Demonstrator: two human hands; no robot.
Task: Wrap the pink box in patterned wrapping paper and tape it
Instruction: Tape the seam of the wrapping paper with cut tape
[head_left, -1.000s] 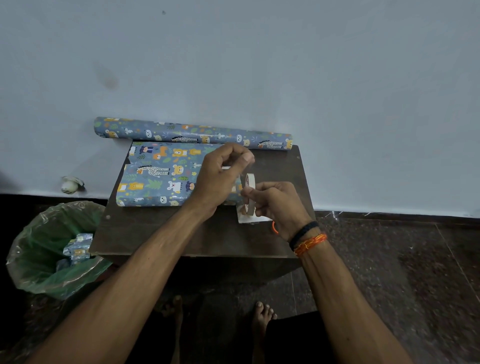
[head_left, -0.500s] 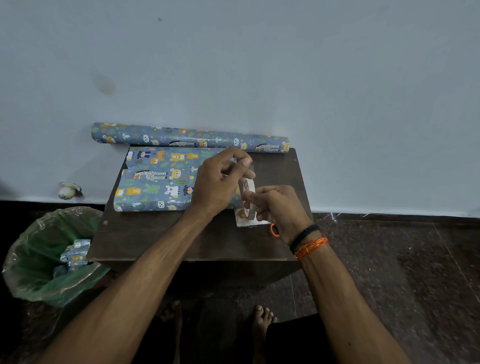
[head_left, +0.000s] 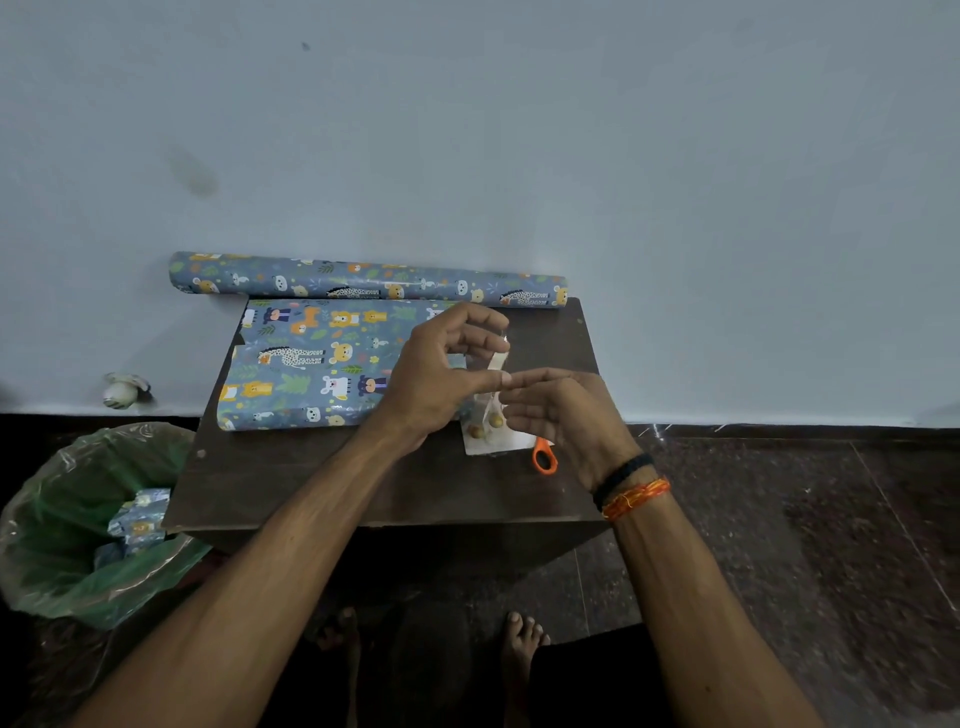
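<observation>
Left of both hands (head_left: 498, 384), wrapped box (head_left: 317, 364)

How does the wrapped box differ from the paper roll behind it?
The wrapped box is a flat, broad rectangular parcel; the wrapping paper roll is a long, thin cylinder. The box lies wholly on the dark table, nearer the person; the roll lies along the table's far edge by the wall, its left end overhanging the table. The left hand partly hides the box's right end; the roll is unobstructed. Both show the same blue animal print.

The wrapped box (head_left: 317, 364) — covered in blue animal-print paper — lies flat on the counter (head_left: 322, 483); a tape strip (head_left: 497, 361) hangs just beside it.
</observation>
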